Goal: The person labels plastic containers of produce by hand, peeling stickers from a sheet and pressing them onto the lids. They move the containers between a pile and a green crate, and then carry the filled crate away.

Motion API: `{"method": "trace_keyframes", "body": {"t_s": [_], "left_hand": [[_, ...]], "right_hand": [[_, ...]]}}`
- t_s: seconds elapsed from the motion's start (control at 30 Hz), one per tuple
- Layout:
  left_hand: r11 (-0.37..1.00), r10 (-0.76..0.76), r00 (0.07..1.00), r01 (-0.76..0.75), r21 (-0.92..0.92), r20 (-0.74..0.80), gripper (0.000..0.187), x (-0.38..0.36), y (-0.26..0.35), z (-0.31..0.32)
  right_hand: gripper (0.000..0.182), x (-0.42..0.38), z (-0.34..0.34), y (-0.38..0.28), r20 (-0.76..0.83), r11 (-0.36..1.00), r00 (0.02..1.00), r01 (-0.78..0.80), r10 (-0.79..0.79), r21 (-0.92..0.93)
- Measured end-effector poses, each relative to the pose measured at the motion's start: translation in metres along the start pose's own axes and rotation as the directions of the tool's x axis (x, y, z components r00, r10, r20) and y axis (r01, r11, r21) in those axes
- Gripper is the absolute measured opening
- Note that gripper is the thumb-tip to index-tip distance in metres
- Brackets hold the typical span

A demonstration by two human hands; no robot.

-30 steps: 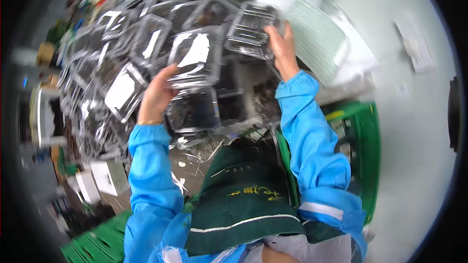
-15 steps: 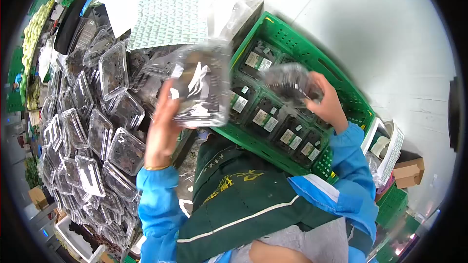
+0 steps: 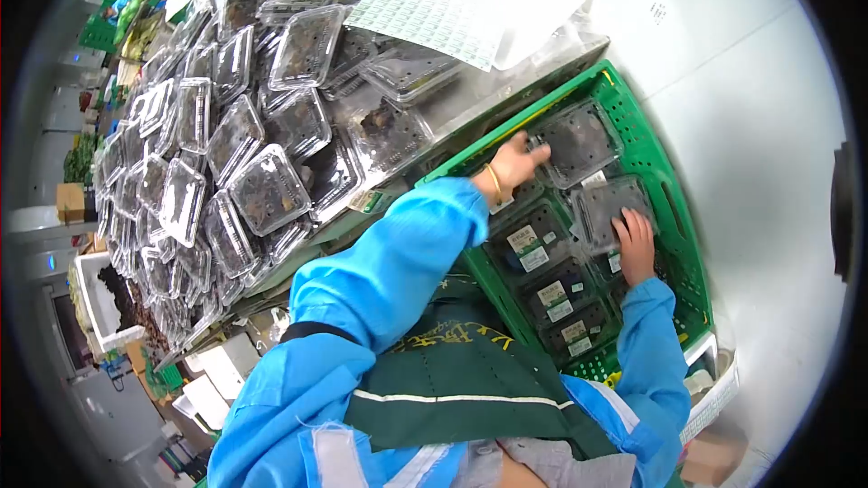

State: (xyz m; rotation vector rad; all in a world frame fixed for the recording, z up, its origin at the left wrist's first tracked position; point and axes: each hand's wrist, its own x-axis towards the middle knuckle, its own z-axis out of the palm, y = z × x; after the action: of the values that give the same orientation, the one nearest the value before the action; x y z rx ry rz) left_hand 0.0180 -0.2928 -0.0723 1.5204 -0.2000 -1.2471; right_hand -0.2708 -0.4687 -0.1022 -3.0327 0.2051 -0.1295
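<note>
Both hands are over a green crate [image 3: 671, 190] with clear plastic clamshell boxes inside. My left hand [image 3: 515, 167] grips the left edge of an upper box [image 3: 579, 140] with dark contents, near the crate's far end. My right hand [image 3: 636, 244] holds a second clear box [image 3: 608, 208] by its near right side, fingers over the lid edge. This box lies slightly tilted over the layer below. Lower boxes carry white and green labels, such as one labelled box [image 3: 533, 239] to the left. The undersides of both held boxes are hidden.
A large heap of similar clear boxes [image 3: 269, 190] covers the metal table [image 3: 488, 95] to the left. Label sheets [image 3: 434, 0] lie at the back of the table. A white wall [image 3: 750, 117] stands to the right, with a white container [image 3: 714, 398] near the crate's lower right end.
My left hand has carried its box rightward from beside the table into the crate. My right hand has lowered its box onto the boxes there. The view has shifted.
</note>
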Motion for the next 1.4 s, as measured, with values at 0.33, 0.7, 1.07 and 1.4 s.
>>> {"method": "trace_keyframes", "body": {"t_s": [0.33, 0.7, 1.07, 1.4], "left_hand": [[0.773, 0.634, 0.352, -0.259, 0.580, -0.688, 0.053, -0.107, 0.062, -0.250], [0.971, 0.092, 0.607, -0.231, -0.065, -0.789, 0.054, -0.069, 0.088, -0.371], [0.860, 0.235, 0.743, -0.460, -0.223, -0.627, 0.027, -0.051, 0.089, -0.408], [0.861, 0.396, 0.776, -0.500, -0.096, -0.492, 0.046, -0.160, 0.138, -0.303]], "right_hand": [[0.043, 0.167, -0.084, -0.138, 0.170, 0.018, 0.931, -0.186, 0.321, 0.982], [0.048, 0.382, 0.020, -0.227, 0.588, -0.515, 0.727, -0.373, 0.355, 0.772], [0.062, 0.272, -0.059, -0.201, 0.474, -0.692, 0.863, -0.236, 0.174, 0.683], [0.056, 0.019, -0.182, -0.035, 0.645, 0.109, 0.734, -0.673, 0.212, 0.731]]}}
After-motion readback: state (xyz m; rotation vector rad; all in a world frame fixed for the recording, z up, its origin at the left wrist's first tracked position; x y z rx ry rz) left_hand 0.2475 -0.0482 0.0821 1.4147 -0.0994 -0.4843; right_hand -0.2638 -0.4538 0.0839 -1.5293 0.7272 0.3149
